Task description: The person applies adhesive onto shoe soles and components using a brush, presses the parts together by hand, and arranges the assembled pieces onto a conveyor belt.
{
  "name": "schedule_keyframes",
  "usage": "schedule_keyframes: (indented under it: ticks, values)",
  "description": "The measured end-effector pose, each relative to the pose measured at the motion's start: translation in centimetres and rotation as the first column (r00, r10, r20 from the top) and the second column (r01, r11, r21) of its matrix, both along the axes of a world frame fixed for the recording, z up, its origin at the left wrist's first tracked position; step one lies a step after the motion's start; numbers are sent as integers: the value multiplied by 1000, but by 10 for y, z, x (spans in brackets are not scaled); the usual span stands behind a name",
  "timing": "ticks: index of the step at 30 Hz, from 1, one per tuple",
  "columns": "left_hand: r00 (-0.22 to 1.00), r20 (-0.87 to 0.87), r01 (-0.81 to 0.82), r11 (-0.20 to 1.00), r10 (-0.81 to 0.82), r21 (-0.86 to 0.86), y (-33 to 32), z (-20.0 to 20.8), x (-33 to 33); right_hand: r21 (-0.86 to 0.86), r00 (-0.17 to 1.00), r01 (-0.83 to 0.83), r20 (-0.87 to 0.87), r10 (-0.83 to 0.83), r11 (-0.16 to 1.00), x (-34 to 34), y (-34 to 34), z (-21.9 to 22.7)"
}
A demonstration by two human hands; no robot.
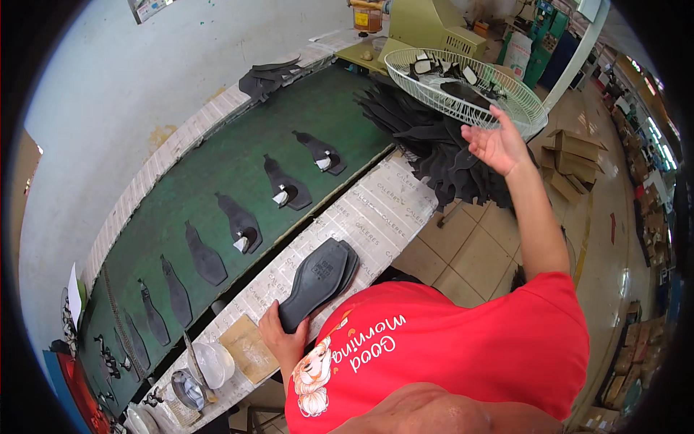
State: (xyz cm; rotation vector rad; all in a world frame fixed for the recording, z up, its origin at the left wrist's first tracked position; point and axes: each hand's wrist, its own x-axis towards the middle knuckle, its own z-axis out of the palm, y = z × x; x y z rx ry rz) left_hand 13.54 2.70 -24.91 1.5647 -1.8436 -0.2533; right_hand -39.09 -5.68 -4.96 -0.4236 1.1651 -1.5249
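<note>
My left hand [283,334] grips the narrow end of a small stack of black shoe soles [315,275], which lies on the paper-covered ledge in front of me. The top sole is dark, with a small stamped mark on its wide end. My right hand [500,147] is raised at the near rim of a white wire basket [533,119], palm up, its fingers apart with nothing in them. Inside the basket are dark pieces [463,92] and some with white patches. Under the basket hangs a large pile of black sole-shaped sheets [452,155].
A green conveyor belt [246,148] carries a row of black sole pieces [205,253], some with white-and-black parts on them. Bowls [214,364] and a tan board [249,347] sit at the ledge's lower left. A pale green machine [426,32] stands beyond; cardboard boxes [571,163] lie on the floor at right.
</note>
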Motion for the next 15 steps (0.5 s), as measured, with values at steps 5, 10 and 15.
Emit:
schedule_keyframes:
  ticks: [5,10,15]
  values:
    - [1000,2,17,999,-17,28,-3,1,0,-5,932,35,-360,-34,999,-16,2,36]
    - [1000,-4,11,1000,-11,5,-3,1,-1,60,935,48,-355,-24,997,-18,12,30]
    - [1000,-22,21,1000,-21,2,-3,-2,-1,181,780,159,-626,-11,970,-17,32,16]
